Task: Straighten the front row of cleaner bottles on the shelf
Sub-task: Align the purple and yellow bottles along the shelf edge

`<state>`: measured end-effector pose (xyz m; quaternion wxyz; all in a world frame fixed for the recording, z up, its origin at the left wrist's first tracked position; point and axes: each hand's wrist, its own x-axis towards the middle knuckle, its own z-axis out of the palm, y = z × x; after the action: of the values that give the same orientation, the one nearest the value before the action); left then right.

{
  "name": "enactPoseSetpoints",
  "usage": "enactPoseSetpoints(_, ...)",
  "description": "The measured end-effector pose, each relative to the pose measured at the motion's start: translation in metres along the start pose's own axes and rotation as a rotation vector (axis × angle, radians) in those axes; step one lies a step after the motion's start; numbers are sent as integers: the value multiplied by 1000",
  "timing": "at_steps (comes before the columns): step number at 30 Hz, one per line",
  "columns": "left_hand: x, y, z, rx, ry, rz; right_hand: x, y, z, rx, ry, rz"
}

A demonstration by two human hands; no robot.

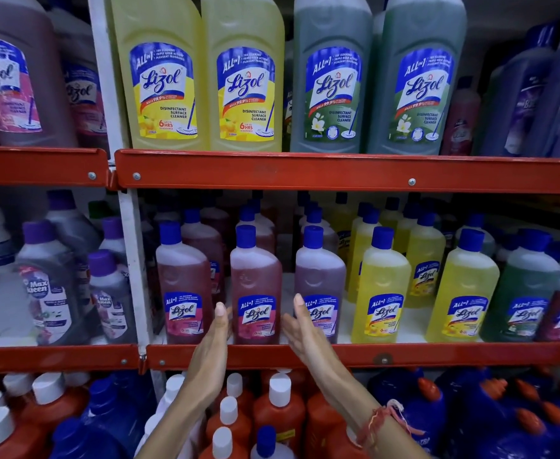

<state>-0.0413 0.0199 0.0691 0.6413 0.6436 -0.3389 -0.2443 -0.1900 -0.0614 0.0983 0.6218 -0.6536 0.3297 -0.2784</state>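
Observation:
The middle shelf carries a front row of Lizol cleaner bottles with blue caps. A pink bottle stands upright at the shelf's front edge, between another pink bottle on its left and a purple-pink bottle on its right. My left hand is flat and open beside the middle bottle's left side. On the bottle's right side my right hand is open too, its fingers straight. Whether either palm touches the bottle is unclear. Two yellow bottles continue the row to the right.
The upper shelf holds large yellow and green Lizol bottles. Left of the white upright post stand grey Max Kleen bottles. Below, orange bottles with white caps and blue jugs crowd around my forearms.

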Motion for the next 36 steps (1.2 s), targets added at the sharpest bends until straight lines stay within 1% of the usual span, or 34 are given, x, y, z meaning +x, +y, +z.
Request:
enactPoseSetpoints(2, -18, 5, 10, 39, 167, 134, -6, 0, -8, 44, 139, -60)
enactPoseSetpoints(3, -28, 9, 16, 31, 259, 206, -9, 1, -13, 98, 209, -93)
enactPoseSetpoints(4, -36, 14, 23, -6, 314, 263, -13, 1, -20, 147, 283, -117)
enactPoseSetpoints(5, -39, 15, 30, -39, 316, 294, -16, 2, -27, 175, 368, -143)
enactPoseSetpoints(6, -40, 15, 37, -62, 276, 299, -19, 5, -35, 180, 448, -169)
enactPoseSetpoints(8, -36, 10, 52, -73, 145, 266, -23, 10, -47, 107, 544, -192)
enactPoseSetpoints(9, -35, 9, 61, -61, 89, 233, -23, 13, -52, 58, 547, -178)
enactPoseSetpoints(11, -35, 10, 78, 0, -1, 172, -22, 15, -56, -9, 464, -130)
enactPoseSetpoints(14, -36, 20, 99, 65, -66, 90, -20, 14, -56, -31, 301, -109)
enactPoseSetpoints(16, -35, 25, 107, 48, -67, 35, -19, 16, -57, -23, 256, -97)
enactPoseSetpoints(19, -34, 24, 115, -30, -56, -27, -18, 22, -60, -6, 274, -77)
enactPoseSetpoints(22, -35, 23, 121, -17, -62, -8, -13, 28, -66, 12, 297, -56)
enactPoseSetpoints(26, -34, 26, 124, -48, -61, -29, -22, 17, -70, 3, 276, -49)
enactPoseSetpoints(36, -28, 20, 121, -56, -99, -37, -23, 17, -69, 23, 345, -64)
